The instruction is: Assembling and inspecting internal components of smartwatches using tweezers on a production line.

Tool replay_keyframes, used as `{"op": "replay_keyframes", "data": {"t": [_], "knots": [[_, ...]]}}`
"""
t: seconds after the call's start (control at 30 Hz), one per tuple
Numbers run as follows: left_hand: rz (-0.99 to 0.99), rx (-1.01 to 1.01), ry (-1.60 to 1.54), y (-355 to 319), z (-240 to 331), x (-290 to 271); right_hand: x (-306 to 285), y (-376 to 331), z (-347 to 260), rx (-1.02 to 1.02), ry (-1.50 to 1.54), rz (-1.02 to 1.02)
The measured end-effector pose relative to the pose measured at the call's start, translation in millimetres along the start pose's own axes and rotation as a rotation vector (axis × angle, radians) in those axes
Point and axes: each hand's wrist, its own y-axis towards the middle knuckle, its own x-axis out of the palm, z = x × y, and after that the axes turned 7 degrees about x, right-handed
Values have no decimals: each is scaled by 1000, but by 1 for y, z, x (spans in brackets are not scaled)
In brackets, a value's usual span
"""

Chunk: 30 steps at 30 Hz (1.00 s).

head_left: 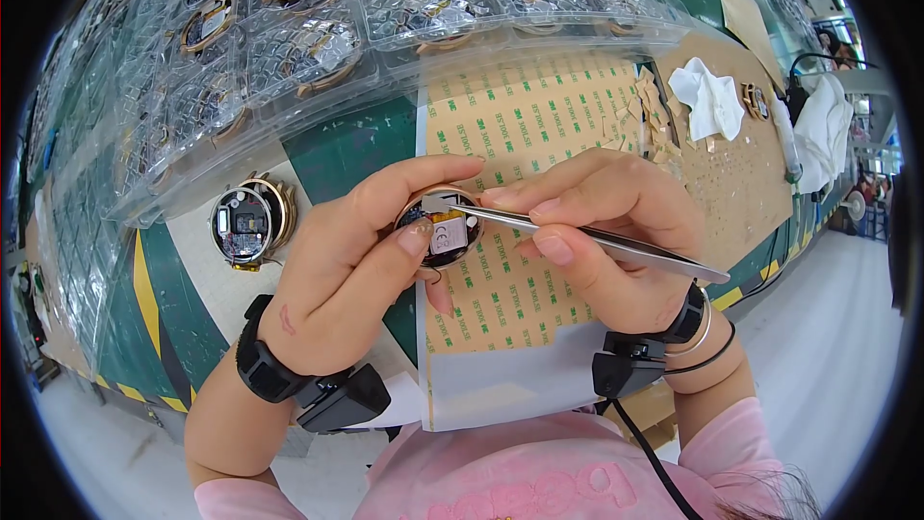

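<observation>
Clear plastic blister trays [318, 48] holding gold-rimmed round parts crowd the far side of the green worktop [351, 159], and a second round black-and-gold open device [245, 224] lies on a pale patch just left of the hands. A tan adhesive backing sheet with green print [525, 135] spreads directly under the hands, with peeled tan scraps [659, 125] piled at its far right corner. Beyond them, a crumpled white cloth [710, 98] rests on brown cardboard [741, 173]. Yellow-and-black hazard tape edges the worktop, and a pale floor shows to the right.

The left hand [351, 274] pinches a small round open device with a gold rim and exposed circuitry [441, 228] between thumb and fingers, raised above the backing sheet. The right hand [606, 231] presses its fingers together on slim silver metal tweezers [597, 239], whose tips reach the device's upper edge and grip a small grey piece there.
</observation>
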Motion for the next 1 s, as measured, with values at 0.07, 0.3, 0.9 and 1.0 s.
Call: {"op": "replay_keyframes", "data": {"t": [0.07,0.3,0.9,1.0], "knots": [[-9,6,17,0,0,0,0,0,1,-17,-4,-3],[3,-6,2,0,0,1,0,1,0,-39,-8,2],[6,-22,7,0,0,1,-5,2,6,-185,-121,-28],[-11,-16,14,-1,-2,-1,-5,2,7,-185,-113,-32]]}}
